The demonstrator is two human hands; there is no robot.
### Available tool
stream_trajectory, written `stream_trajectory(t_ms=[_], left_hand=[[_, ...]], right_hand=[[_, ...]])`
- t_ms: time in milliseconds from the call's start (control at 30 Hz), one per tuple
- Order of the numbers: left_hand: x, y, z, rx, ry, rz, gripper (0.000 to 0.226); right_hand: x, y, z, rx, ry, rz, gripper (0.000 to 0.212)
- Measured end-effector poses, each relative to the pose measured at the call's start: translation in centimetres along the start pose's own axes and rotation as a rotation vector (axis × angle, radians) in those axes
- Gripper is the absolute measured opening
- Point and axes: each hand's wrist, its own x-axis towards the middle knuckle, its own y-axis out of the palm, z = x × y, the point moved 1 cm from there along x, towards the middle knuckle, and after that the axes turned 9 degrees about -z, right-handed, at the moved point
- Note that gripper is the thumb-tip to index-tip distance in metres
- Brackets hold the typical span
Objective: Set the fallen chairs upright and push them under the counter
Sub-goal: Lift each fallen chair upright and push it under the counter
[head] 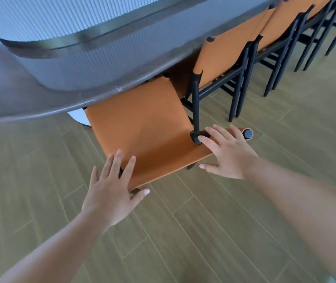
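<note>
Both hands lie flat with straight, spread fingers — no closed grip on anything. Left hand (113,186) rests on the near left corner of the orange leather back panel of the nearest chair (142,131), fingertips on the leather, thumb out along the panel's near edge beside a dark frame end that shows between the fingers. Right hand (227,153) rests on the near right end of the same panel, index finger touching the black frame post that comes through the leather there, thumb below the panel edge; just beyond the fingers the rolled leather end with its black cap sticks out to the right. Nearest chair stands upright, its far part under the rim of the curved grey worktop (40,103), its orange panel sloping toward the camera. Ribbed pale wall of the counter base shows above the rim. Further right, a row of chairs (269,37) of the same kind — orange backs, black legs — stands upright against the worktop edge, close side by side. Floor (183,231) is wood-look plank, laid diagonally in this view.
</note>
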Motion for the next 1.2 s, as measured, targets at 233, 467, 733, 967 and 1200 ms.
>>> stream_trajectory(t_ms=[233, 467, 733, 967, 1200], left_hand=[[3.3, -1.2, 1.7, -0.019, -0.025, 0.066, 0.100], [7.4, -2.3, 3.9, -0.008, -0.034, 0.072, 0.102], [13.3, -3.6, 7.2, -0.055, -0.081, 0.182, 0.099], [17.2, -3.3, 9.9, -0.079, -0.113, 0.253, 0.088], [20.0, -3.6, 11.4, -0.071, -0.130, 0.212, 0.093]], right_hand=[[4.1, -1.3, -1.7, 0.014, -0.073, 0.059, 0.088], [9.9, -2.1, -4.5, -0.046, -0.226, 0.053, 0.080], [18.5, -2.1, -7.9, -0.028, -0.470, 0.043, 0.074], [23.2, -1.1, -8.3, 0.057, -0.500, -0.033, 0.070], [26.9, -0.9, -8.4, 0.043, -0.519, -0.042, 0.072]])
